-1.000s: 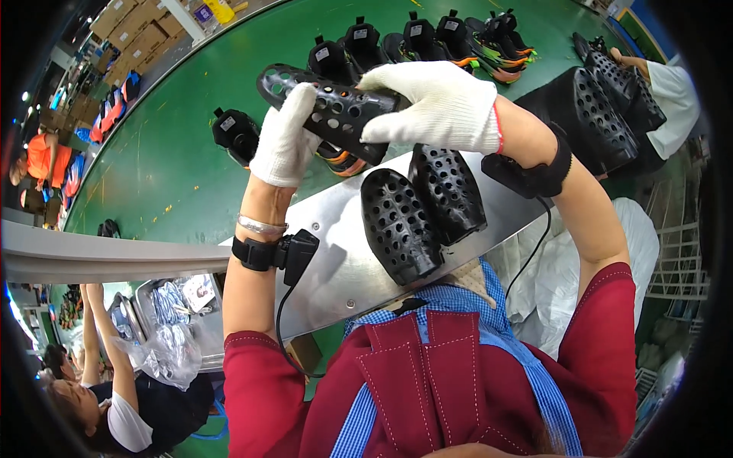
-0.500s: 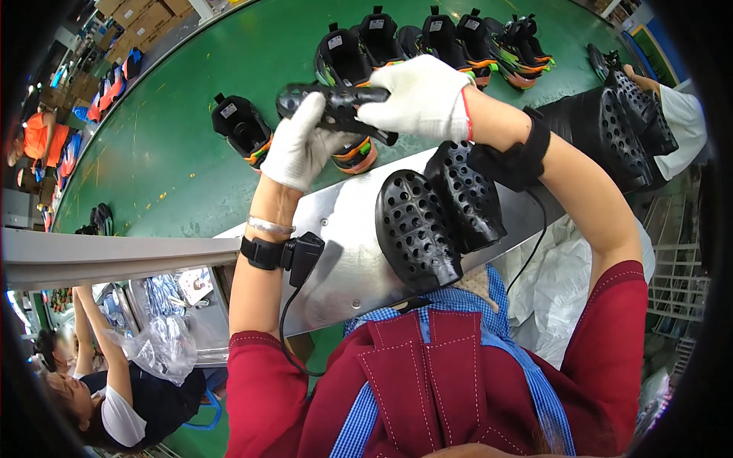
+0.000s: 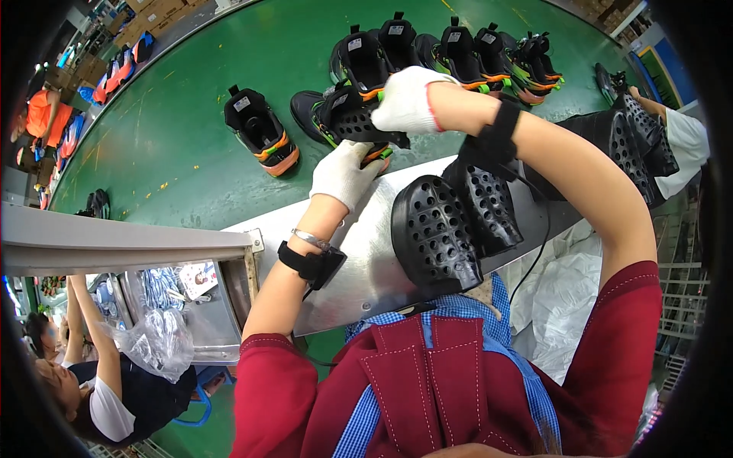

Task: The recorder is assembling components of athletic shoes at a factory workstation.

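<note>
My left hand [image 3: 343,174] and my right hand [image 3: 411,99], both in white gloves, grip a black perforated shoe insert [image 3: 366,126] and hold it over the open top of a black shoe with orange and green sole [image 3: 345,122] on the green belt [image 3: 175,130]. Two more black perforated inserts [image 3: 450,225] lie on the metal ledge [image 3: 359,259] just in front of me.
A single black and orange shoe [image 3: 259,131] stands left of my hands. Several like shoes [image 3: 458,53] stand in a row farther back. More perforated inserts [image 3: 626,145] are stacked at the right by another person's sleeve [image 3: 683,145]. A person [image 3: 99,389] sits at lower left.
Both hands have carried the insert away from me and down toward the shoe on the belt. The shoes on the belt have shifted to the right in the view.
</note>
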{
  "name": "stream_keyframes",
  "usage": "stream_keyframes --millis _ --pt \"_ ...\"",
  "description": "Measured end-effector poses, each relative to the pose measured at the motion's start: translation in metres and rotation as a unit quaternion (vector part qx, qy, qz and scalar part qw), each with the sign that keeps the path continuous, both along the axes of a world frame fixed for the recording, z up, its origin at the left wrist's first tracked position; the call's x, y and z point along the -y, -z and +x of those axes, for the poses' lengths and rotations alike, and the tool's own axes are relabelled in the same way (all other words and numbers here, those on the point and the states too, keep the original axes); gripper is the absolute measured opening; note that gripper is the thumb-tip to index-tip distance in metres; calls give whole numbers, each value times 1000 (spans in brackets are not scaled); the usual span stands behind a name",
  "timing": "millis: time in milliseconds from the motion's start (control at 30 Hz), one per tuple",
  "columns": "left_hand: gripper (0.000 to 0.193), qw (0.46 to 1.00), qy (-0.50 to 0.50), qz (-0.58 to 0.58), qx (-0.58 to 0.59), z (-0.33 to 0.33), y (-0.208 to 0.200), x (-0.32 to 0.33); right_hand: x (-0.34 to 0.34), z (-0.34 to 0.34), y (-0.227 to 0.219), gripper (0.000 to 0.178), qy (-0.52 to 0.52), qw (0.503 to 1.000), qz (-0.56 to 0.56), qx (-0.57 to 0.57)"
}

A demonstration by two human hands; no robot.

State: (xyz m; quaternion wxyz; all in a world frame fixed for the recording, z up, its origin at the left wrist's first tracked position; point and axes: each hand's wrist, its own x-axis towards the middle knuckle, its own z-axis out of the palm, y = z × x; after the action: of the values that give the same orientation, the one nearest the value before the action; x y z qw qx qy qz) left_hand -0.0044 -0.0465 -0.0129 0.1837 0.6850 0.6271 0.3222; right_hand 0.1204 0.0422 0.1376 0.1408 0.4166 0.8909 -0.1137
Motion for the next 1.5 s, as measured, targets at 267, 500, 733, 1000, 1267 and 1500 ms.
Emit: stream_keyframes --millis 267,500,733,1000,1267,1500 --pt "36 995 -18 -92 -35 -5 -8 -7 -3 -49 52 36 -13 998 48 -32" --pt "40 974 12 -212 -84 -24 9 -39 -23 -72 67 44 -108 994 1 -14" --pt "44 950 28 -241 -198 -22 1 -49 -56 -89 65 41 -204 972 -17 116" --pt "29 927 44 -333 -164 -26 -11 -55 -57 -86 70 39 -250 964 3 93" --pt "29 962 22 -237 -134 -26 17 -55 -39 -97 94 21 -260 955 117 81" --pt "30 943 69 -279 -167 -28 19 -59 -46 -96 92 22 -265 955 93 95"
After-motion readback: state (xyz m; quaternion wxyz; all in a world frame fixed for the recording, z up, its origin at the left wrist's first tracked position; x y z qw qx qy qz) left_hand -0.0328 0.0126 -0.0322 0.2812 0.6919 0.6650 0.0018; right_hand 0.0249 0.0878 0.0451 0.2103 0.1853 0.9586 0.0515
